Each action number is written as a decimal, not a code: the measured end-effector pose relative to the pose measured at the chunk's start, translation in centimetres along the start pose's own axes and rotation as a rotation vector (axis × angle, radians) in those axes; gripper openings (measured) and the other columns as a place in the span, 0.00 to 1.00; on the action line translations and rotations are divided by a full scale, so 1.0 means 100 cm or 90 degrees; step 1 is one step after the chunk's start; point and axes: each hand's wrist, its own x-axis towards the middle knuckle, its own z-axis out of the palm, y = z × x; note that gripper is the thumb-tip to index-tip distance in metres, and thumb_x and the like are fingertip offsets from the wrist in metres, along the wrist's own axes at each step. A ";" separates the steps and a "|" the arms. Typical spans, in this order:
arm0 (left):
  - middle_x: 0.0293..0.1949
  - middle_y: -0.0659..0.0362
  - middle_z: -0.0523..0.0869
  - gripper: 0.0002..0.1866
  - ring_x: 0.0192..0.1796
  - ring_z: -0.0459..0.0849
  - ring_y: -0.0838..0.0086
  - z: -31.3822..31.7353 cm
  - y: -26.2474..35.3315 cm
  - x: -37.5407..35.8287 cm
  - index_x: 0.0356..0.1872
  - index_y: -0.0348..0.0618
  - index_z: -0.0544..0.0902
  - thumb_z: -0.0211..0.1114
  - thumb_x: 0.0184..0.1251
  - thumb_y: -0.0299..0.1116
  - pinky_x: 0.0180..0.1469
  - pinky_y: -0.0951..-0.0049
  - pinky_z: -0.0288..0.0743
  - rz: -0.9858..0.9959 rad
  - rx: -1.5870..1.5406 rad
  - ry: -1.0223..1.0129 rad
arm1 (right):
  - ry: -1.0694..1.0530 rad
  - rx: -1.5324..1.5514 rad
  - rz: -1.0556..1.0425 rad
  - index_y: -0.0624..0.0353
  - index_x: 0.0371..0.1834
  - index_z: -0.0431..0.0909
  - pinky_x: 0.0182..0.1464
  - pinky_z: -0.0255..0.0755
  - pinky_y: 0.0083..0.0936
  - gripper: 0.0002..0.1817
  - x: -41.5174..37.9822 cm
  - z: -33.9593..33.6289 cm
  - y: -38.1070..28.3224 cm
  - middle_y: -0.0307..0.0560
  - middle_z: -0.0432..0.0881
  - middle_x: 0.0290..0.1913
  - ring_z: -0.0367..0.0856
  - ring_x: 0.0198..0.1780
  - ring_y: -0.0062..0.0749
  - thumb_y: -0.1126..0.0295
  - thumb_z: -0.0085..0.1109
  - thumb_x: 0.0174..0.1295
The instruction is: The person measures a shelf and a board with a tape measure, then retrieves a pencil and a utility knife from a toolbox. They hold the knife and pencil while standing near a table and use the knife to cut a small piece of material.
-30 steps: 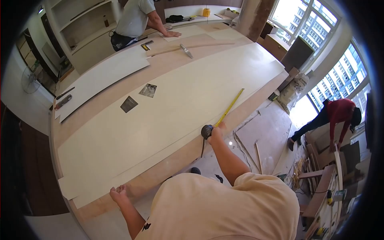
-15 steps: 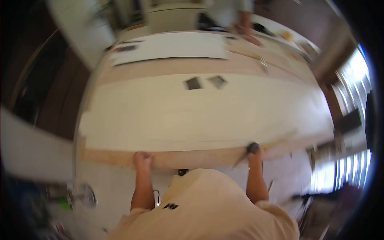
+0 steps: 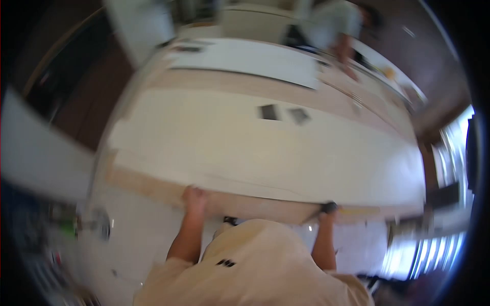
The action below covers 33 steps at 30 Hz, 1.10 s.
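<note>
My left hand (image 3: 195,198), curled and blurred, is at the near edge of a light brown wooden board (image 3: 148,184); I cannot make out what its fingers hold. To the right, my right hand (image 3: 327,218) is closed round a dark tool (image 3: 328,207) with a rounded top and a thin pointed part slanting down to the left. Its exact kind is too blurred to tell. A large cream sheet (image 3: 229,148) lies on the board beyond both hands. Beside the right hand a yellow strip (image 3: 360,209) lies along the near edge.
Two small dark squares (image 3: 269,112) lie on the cream sheet. Farther back is a white panel (image 3: 245,58). Another person's hand (image 3: 350,71) rests at the far right of the table, near a long thin strip (image 3: 352,97). A fan-like object (image 3: 103,224) stands at left.
My view has turned and tilted, so the table appears slanted and shifted. The other person's upper body shows more. Both my hands stay at the near edge, the right one with the dark tool.
</note>
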 end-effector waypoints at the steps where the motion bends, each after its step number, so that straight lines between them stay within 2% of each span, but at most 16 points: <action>1: 0.27 0.54 0.83 0.10 0.33 0.81 0.72 -0.012 0.021 0.006 0.28 0.37 0.80 0.71 0.48 0.30 0.36 0.65 0.76 0.029 0.321 -0.026 | -0.002 0.078 0.121 0.57 0.39 0.79 0.50 0.71 0.33 0.16 -0.015 -0.049 -0.075 0.47 0.80 0.38 0.77 0.47 0.38 0.80 0.57 0.44; 2: 0.27 0.53 0.83 0.09 0.30 0.81 0.72 -0.018 0.034 0.003 0.28 0.37 0.80 0.71 0.49 0.30 0.32 0.66 0.75 0.051 0.138 -0.055 | 0.085 -0.047 0.219 0.54 0.40 0.78 0.47 0.73 0.35 0.17 -0.020 -0.015 -0.059 0.46 0.80 0.38 0.77 0.42 0.39 0.78 0.59 0.44; 3: 0.25 0.55 0.82 0.08 0.27 0.79 0.73 -0.024 0.048 0.006 0.28 0.35 0.81 0.70 0.50 0.28 0.30 0.70 0.75 0.116 0.185 -0.078 | 0.161 0.399 0.553 0.53 0.46 0.74 0.45 0.74 0.33 0.17 0.002 -0.056 -0.121 0.44 0.78 0.40 0.76 0.40 0.36 0.67 0.60 0.52; 4: 0.23 0.58 0.80 0.06 0.25 0.77 0.72 -0.003 -0.027 0.041 0.31 0.34 0.82 0.67 0.54 0.26 0.30 0.73 0.75 0.015 -0.144 -0.109 | 0.534 0.798 0.848 0.52 0.52 0.70 0.44 0.75 0.30 0.21 0.024 -0.101 -0.187 0.42 0.76 0.42 0.75 0.38 0.33 0.55 0.62 0.60; 5: 0.29 0.58 0.79 0.07 0.31 0.76 0.73 -0.004 -0.016 0.049 0.36 0.35 0.80 0.62 0.59 0.26 0.34 0.72 0.76 -0.168 -0.387 -0.110 | 0.607 0.853 0.802 0.53 0.55 0.66 0.41 0.75 0.28 0.25 0.032 -0.070 -0.158 0.43 0.74 0.43 0.73 0.36 0.31 0.48 0.57 0.65; 6: 0.36 0.59 0.78 0.07 0.37 0.75 0.73 -0.007 -0.003 0.055 0.41 0.35 0.78 0.57 0.65 0.26 0.37 0.70 0.77 -0.354 -0.630 -0.036 | 0.578 0.902 0.854 0.54 0.57 0.66 0.40 0.78 0.29 0.24 0.036 -0.065 -0.151 0.44 0.75 0.44 0.76 0.38 0.32 0.52 0.57 0.65; 7: 0.37 0.59 0.78 0.09 0.39 0.75 0.72 -0.011 -0.035 0.069 0.43 0.36 0.77 0.58 0.65 0.29 0.38 0.69 0.77 -0.389 -0.651 -0.060 | 0.549 0.951 0.907 0.55 0.58 0.66 0.39 0.80 0.30 0.22 0.038 -0.059 -0.144 0.45 0.76 0.46 0.79 0.40 0.33 0.56 0.57 0.66; 8: 0.38 0.58 0.77 0.11 0.41 0.74 0.71 -0.013 -0.063 0.088 0.44 0.37 0.76 0.58 0.65 0.32 0.40 0.68 0.77 -0.424 -0.672 -0.081 | 0.546 1.076 0.841 0.56 0.59 0.65 0.40 0.81 0.32 0.23 0.036 -0.033 -0.119 0.46 0.77 0.46 0.82 0.42 0.34 0.58 0.57 0.66; 11: 0.35 0.59 0.75 0.11 0.40 0.74 0.71 -0.013 -0.010 0.077 0.42 0.39 0.76 0.60 0.64 0.35 0.38 0.68 0.75 -0.541 -0.608 0.131 | 0.561 0.989 0.934 0.67 0.48 0.77 0.41 0.77 0.35 0.19 0.034 -0.085 -0.159 0.48 0.80 0.45 0.82 0.40 0.37 0.62 0.58 0.61; 14: 0.31 0.60 0.74 0.08 0.35 0.73 0.74 -0.012 0.018 0.064 0.38 0.41 0.75 0.59 0.66 0.35 0.32 0.73 0.72 -0.514 -0.579 0.188 | 0.501 1.035 0.884 0.68 0.42 0.80 0.42 0.76 0.35 0.18 0.030 -0.052 -0.127 0.51 0.81 0.45 0.82 0.41 0.39 0.61 0.59 0.60; 17: 0.28 0.60 0.74 0.09 0.29 0.73 0.74 -0.013 0.012 0.076 0.36 0.42 0.74 0.59 0.68 0.37 0.27 0.75 0.69 -0.479 -0.436 0.162 | 0.402 0.768 0.865 0.66 0.44 0.78 0.38 0.77 0.34 0.17 0.030 -0.028 -0.104 0.51 0.81 0.41 0.82 0.37 0.35 0.61 0.56 0.65; 20: 0.24 0.61 0.73 0.09 0.24 0.71 0.74 -0.012 0.009 0.081 0.36 0.41 0.74 0.59 0.70 0.36 0.25 0.77 0.68 -0.477 -0.388 0.171 | 0.381 0.682 0.835 0.68 0.42 0.79 0.37 0.74 0.34 0.20 0.033 -0.007 -0.094 0.52 0.82 0.39 0.80 0.34 0.35 0.57 0.56 0.64; 23: 0.23 0.62 0.73 0.07 0.24 0.70 0.75 -0.018 -0.001 0.085 0.35 0.40 0.74 0.58 0.71 0.32 0.26 0.77 0.67 -0.460 -0.430 0.138 | 0.376 0.655 0.773 0.67 0.38 0.81 0.37 0.74 0.31 0.15 0.035 -0.034 -0.118 0.49 0.82 0.36 0.80 0.32 0.34 0.63 0.61 0.61; 26: 0.23 0.63 0.73 0.06 0.24 0.70 0.76 -0.017 -0.061 0.114 0.34 0.38 0.75 0.58 0.71 0.30 0.26 0.76 0.67 -0.461 -0.480 0.119 | 0.501 0.760 0.831 0.66 0.36 0.82 0.36 0.73 0.29 0.09 0.042 -0.058 -0.151 0.47 0.82 0.33 0.80 0.32 0.33 0.72 0.64 0.56; 29: 0.25 0.62 0.75 0.04 0.26 0.71 0.77 -0.015 -0.015 0.096 0.33 0.38 0.76 0.58 0.69 0.27 0.29 0.76 0.70 -0.446 -0.466 0.174 | 0.506 0.821 0.852 0.65 0.37 0.82 0.35 0.73 0.27 0.09 0.045 -0.051 -0.153 0.46 0.83 0.34 0.80 0.32 0.31 0.78 0.65 0.52; 33: 0.28 0.58 0.76 0.08 0.30 0.74 0.71 -0.016 -0.004 0.098 0.37 0.31 0.75 0.56 0.71 0.28 0.34 0.72 0.74 -0.420 -0.468 0.152 | 0.482 0.806 0.869 0.66 0.38 0.82 0.35 0.73 0.28 0.09 0.048 -0.046 -0.157 0.47 0.83 0.35 0.80 0.32 0.30 0.76 0.64 0.53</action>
